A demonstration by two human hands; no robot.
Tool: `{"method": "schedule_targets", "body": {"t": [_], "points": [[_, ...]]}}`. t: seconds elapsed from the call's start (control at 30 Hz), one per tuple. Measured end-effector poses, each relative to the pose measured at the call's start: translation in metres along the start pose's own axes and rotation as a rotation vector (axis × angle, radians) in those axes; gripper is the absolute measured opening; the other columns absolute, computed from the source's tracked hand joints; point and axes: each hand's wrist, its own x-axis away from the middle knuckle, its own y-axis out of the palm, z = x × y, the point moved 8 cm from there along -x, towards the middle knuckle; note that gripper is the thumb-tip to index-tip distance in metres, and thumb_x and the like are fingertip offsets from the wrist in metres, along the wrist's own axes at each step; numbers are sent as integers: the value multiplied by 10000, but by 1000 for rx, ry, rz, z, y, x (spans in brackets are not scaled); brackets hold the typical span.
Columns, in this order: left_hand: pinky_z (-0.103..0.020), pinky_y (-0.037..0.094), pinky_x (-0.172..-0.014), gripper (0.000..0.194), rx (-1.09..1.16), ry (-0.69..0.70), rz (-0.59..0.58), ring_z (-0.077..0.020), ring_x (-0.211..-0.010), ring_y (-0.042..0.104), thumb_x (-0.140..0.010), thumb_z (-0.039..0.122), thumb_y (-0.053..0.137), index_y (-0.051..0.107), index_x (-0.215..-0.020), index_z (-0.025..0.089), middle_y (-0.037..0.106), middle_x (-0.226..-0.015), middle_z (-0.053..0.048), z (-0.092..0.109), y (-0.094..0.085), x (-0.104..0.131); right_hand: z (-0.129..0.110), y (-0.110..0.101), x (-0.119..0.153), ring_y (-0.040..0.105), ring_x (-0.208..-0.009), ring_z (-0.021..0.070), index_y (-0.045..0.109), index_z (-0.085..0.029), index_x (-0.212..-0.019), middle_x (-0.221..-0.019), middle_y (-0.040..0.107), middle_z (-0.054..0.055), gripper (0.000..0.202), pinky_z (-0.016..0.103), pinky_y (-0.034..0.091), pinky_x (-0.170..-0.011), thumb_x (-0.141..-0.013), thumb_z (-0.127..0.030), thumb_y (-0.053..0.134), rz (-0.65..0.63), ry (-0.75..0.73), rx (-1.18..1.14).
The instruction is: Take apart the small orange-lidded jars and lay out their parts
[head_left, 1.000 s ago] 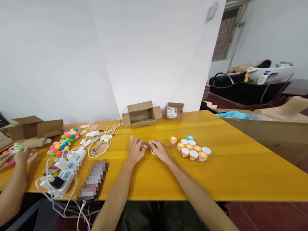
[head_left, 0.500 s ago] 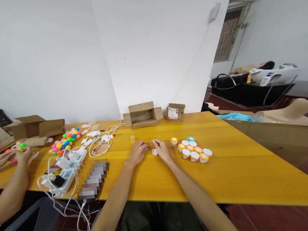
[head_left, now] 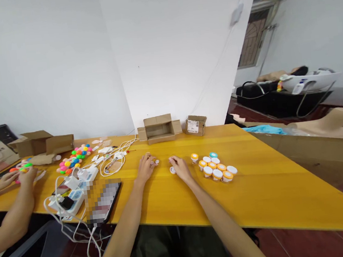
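Note:
My left hand point(head_left: 145, 169) is closed around what looks like a small clear jar, mostly hidden behind the fingers. Just right of those fingers shows a small white cube with dark dots, like a die point(head_left: 157, 162); a similar piece sits nearer the fingertips. My right hand point(head_left: 180, 168) rests on the table with its fingers curled together; anything inside them is hidden. Beside its thumb side lies a round white lid point(head_left: 172, 170), partly covered. To the right stands a group of small clear jars with white, orange and teal lids point(head_left: 217, 174).
An open cardboard box point(head_left: 161, 138) and a smaller box point(head_left: 195, 126) stand by the wall. Leftward are white cables point(head_left: 113, 161), a power strip point(head_left: 77, 195), a phone point(head_left: 105, 203) and colourful balls point(head_left: 75, 160). Another person's hands point(head_left: 26, 176) work at far left.
My left hand has moved left and slightly away from me, reaching the clear jar that stood uncovered before. Dotted white cubes now show beside its fingers. My right hand has barely moved.

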Motion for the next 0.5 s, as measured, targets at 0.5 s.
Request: {"method": "schedule_targets", "body": {"t": [0.5], "points": [[-419, 434, -894, 207, -226, -167, -29, -296, -1035, 587, -927, 309, 533, 654, -1053, 199, 641, -1054, -147, 44, 32, 17, 6, -7, 2, 675, -779, 251, 662, -233, -734, -757, 736, 70, 457, 343, 524, -721, -890, -598, 436, 68, 4, -79]]}}
